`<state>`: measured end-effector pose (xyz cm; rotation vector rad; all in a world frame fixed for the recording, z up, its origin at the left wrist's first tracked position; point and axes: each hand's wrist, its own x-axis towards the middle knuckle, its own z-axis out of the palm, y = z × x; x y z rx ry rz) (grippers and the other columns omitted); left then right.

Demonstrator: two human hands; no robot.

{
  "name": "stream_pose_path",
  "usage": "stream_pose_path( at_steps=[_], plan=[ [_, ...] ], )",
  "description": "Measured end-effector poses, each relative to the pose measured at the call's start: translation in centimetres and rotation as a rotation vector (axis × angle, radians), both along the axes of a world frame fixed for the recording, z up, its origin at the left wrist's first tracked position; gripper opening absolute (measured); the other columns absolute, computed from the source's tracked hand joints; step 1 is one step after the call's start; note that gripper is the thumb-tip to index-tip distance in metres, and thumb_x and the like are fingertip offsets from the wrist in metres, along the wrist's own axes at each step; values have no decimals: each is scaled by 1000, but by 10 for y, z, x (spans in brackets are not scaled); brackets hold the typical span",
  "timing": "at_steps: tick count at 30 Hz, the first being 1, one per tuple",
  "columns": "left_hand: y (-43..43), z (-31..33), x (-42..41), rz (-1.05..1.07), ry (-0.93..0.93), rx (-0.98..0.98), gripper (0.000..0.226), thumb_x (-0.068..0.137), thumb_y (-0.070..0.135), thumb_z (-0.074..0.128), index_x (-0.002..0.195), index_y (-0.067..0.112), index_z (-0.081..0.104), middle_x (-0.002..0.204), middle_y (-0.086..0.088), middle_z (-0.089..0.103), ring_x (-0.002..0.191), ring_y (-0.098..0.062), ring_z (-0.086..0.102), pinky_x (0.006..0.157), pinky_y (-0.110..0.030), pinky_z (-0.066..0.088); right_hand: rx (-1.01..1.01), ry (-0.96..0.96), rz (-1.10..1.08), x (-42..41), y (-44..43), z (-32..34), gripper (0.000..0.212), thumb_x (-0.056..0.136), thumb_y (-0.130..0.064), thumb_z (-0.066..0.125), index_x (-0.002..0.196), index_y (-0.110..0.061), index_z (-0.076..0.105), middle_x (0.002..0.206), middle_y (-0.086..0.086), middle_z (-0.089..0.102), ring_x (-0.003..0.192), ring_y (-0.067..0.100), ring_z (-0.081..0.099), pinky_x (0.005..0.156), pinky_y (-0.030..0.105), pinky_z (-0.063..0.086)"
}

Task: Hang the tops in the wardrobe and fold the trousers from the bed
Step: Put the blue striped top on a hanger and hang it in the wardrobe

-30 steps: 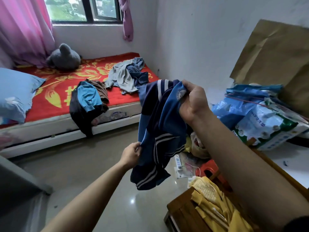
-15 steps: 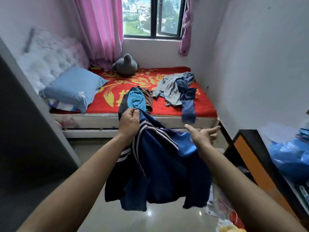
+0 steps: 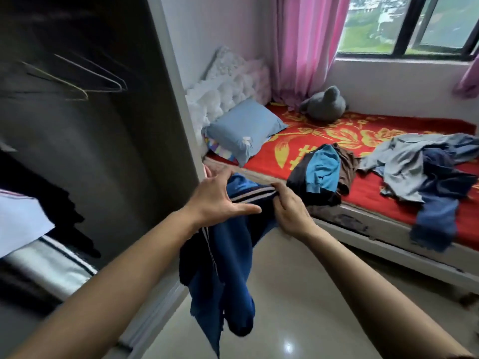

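A dark blue top with white stripes (image 3: 228,255) hangs in front of me, between the wardrobe and the bed. My right hand (image 3: 291,212) pinches its striped edge. My left hand (image 3: 220,200) is spread open with straight fingers above the cloth, which droops past that wrist. The open wardrobe (image 3: 108,141) is at the left, with bare wire hangers (image 3: 85,81) on its rail. On the red bed (image 3: 293,151) lie a black, light blue and brown pile (image 3: 324,174) and a grey and navy pile (image 3: 427,174).
A blue pillow (image 3: 243,125) and a grey plush toy (image 3: 324,103) sit at the head of the bed. Pink curtains (image 3: 305,45) hang by the window. A white garment (image 3: 20,224) hangs inside the wardrobe at the left. Glossy floor lies below my arms.
My view has swung left to the open wardrobe. My left hand has let go of the blue top and spread open. My right hand, open before, now pinches the striped edge.
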<state>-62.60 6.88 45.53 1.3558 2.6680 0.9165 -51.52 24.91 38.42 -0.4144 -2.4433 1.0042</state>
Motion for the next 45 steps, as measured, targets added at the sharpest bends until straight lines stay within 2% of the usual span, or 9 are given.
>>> stream_pose_path(
  at_steps=[2,9,13,21,29,33,36,41,45],
  plan=[
    [-29,-11,-23,129,180,-169,69,61,58,75,115,34,39,101,3,67,90,-27,66,70,-32,45,33,113,36,-31,-7,21,22,91,-14,51,113,-18,56,103,4,67,96,23,61,82,34,44],
    [-119,-59,-82,483,54,-37,61,63,34,64,114,31,31,113,8,39,98,-23,53,76,-37,46,172,230,135,-122,-62,80,28,63,-22,58,90,-31,61,58,-22,49,63,7,50,62,25,33],
    [-151,-76,-129,633,201,-91,51,72,21,65,116,23,40,117,-2,42,102,-30,52,71,-38,45,176,254,116,-172,-101,93,33,62,-23,55,93,-31,61,58,-16,52,65,11,52,63,27,35],
    [-221,-91,-226,737,35,-204,12,94,30,43,100,19,47,91,-10,64,87,-35,63,65,-36,41,210,243,33,-268,-141,123,42,65,-8,56,98,-32,64,64,-9,59,68,19,59,63,32,44],
    [-246,-49,-285,630,-97,302,28,97,12,36,113,16,59,87,-4,67,82,-27,63,73,-40,48,179,21,84,-348,-141,112,14,77,-23,62,78,-29,50,73,-12,58,77,22,54,68,33,41],
    [-250,-28,-307,752,-126,471,39,93,25,33,119,16,60,108,-9,69,103,-32,62,92,-44,47,325,-166,208,-391,-139,86,33,81,-48,71,70,-29,47,70,-12,55,66,15,54,49,25,34],
    [-246,-10,-323,913,3,492,49,83,32,27,116,14,58,103,-14,69,98,-38,61,86,-44,47,407,-251,314,-431,-149,69,38,79,-59,71,71,-27,51,71,-10,58,62,9,56,44,24,41],
    [-239,18,-351,1038,221,433,21,88,25,37,88,8,49,76,-14,63,77,-43,59,66,-42,41,598,-407,648,-490,-160,77,48,76,-72,64,81,-25,61,81,-9,62,77,15,61,68,39,57],
    [-226,39,-374,1099,199,425,9,87,19,54,91,22,46,71,10,57,66,-18,59,61,-32,37,320,-223,738,-535,-151,113,42,88,-63,57,77,-24,66,74,-3,70,77,18,67,75,39,56]
  ],
)
